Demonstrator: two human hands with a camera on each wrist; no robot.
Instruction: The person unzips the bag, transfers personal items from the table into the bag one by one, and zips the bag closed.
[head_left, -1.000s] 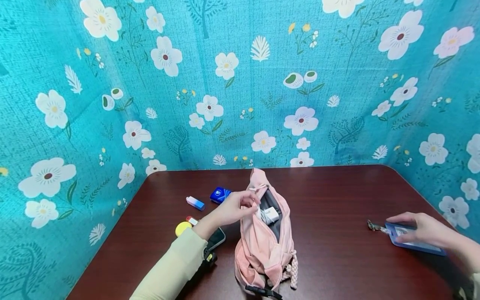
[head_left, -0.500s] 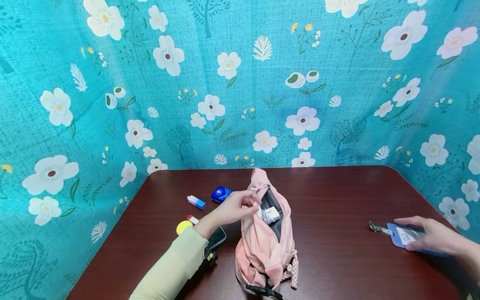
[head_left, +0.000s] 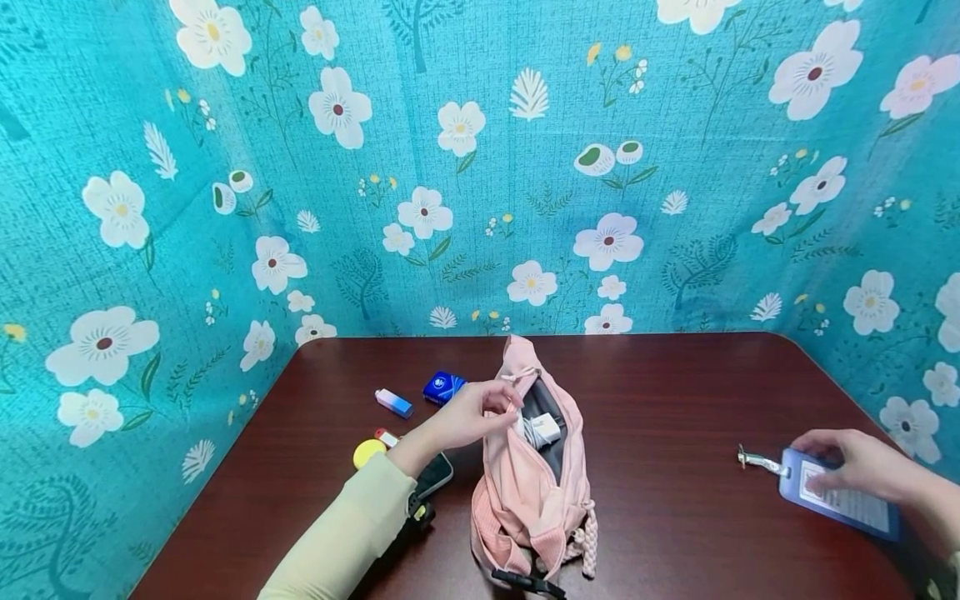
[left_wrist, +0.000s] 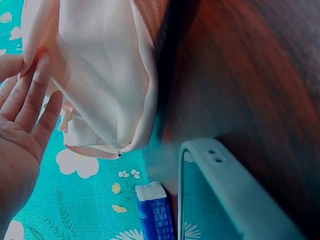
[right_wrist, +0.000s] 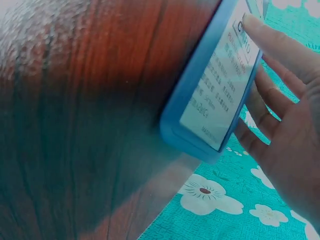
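Note:
My left hand [head_left: 468,412] pinches the open edge of a pink fabric bag [head_left: 517,492] between thumb and fingers. The pinched cloth also shows in the left wrist view, by the fingertips [left_wrist: 44,62]. Inside the bag's opening lies a white charger [head_left: 543,429] with a coiled cable, partly covered by the cloth. On the right, my right hand [head_left: 870,468] holds a blue card holder [head_left: 855,507] with a metal clip [head_left: 744,457] on a short strap. In the right wrist view, the thumb lies over the printed face of the card holder [right_wrist: 215,95], the fingers behind it.
Left of the bag are a blue tissue pack [head_left: 442,387], a pink-and-blue stick-shaped item [head_left: 393,403], a round yellow item [head_left: 368,453] and a dark phone-like slab [head_left: 437,477] partly behind my left arm. A black buckle [head_left: 528,583] hangs at the table's front.
My right hand has shifted its hold on the card holder and tilted it, so its printed face shows more and its near end hangs lower. The left hand stays at the bag's edge.

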